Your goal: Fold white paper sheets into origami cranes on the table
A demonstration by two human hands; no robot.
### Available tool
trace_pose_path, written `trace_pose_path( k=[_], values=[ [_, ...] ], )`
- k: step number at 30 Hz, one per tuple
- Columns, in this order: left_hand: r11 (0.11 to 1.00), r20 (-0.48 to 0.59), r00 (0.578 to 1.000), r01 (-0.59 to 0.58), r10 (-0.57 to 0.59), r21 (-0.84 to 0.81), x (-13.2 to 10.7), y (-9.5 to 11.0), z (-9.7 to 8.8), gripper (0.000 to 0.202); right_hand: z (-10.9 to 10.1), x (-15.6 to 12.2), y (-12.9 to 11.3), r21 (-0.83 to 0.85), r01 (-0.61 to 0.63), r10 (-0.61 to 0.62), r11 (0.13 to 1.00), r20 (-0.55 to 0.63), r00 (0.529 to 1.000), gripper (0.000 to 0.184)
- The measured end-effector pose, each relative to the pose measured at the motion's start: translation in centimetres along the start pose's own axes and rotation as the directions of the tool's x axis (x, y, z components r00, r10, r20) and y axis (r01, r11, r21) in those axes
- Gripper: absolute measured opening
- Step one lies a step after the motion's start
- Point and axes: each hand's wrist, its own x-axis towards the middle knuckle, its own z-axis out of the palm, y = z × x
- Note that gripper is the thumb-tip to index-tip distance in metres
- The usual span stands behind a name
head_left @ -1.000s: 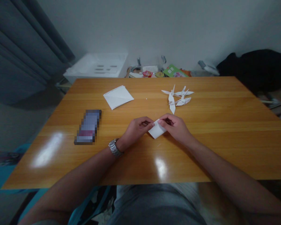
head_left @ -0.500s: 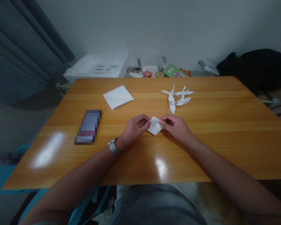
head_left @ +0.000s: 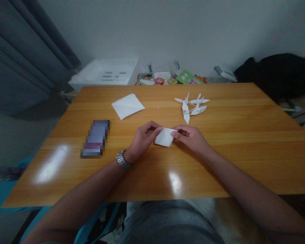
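A small folded square of white paper (head_left: 164, 137) is held between my two hands, just above the middle of the table. My left hand (head_left: 146, 135) pinches its upper left corner between thumb and fingers. At the upper right corner, my right hand (head_left: 189, 136) has its thumb on the paper's front and its fingers behind. Beyond my right hand lie several white folded paper cranes (head_left: 186, 110), grouped close together. A short stack of white paper sheets (head_left: 128, 106) with a perforated edge rests beyond my left hand.
A blurred-out phone (head_left: 96, 138) lies on the wooden table (head_left: 231, 162) to the left. Past the far edge stand a white plastic tray (head_left: 91, 73) and a green booklet (head_left: 189, 77) among small items. A black cloth heap (head_left: 277, 74) sits at the far right.
The paper has turned from a diamond to a nearly level square and looks wider. My left hand has moved slightly up along its edge; my right hand has stayed nearly in place.
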Motion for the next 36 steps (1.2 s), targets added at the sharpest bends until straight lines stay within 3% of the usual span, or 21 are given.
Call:
trace_pose_path(
  k=[9, 24, 36],
  values=[
    [0.997, -0.009, 1.000, -0.016, 0.015, -0.076, 0.2, -0.2, 0.0, 0.029, -0.4, -0.1, -0.1, 0.031, -0.033, 0.034, 0.999, -0.029, 0.999, 0.030],
    [0.992, 0.013, 1.000, -0.022, 0.024, -0.121, 0.3, 0.0, 0.1, 0.027, -1.1, -0.2, -1.0, -0.170, 0.007, -0.015, 0.985, -0.044, 0.999, 0.037],
    [0.996, -0.022, 1.000, 0.016, -0.018, -0.085, -0.1, -0.4, 0.2, 0.028, 0.2, -0.2, -0.9, 0.150, -0.099, 0.109, 0.984, -0.055, 0.993, 0.038]
  ],
)
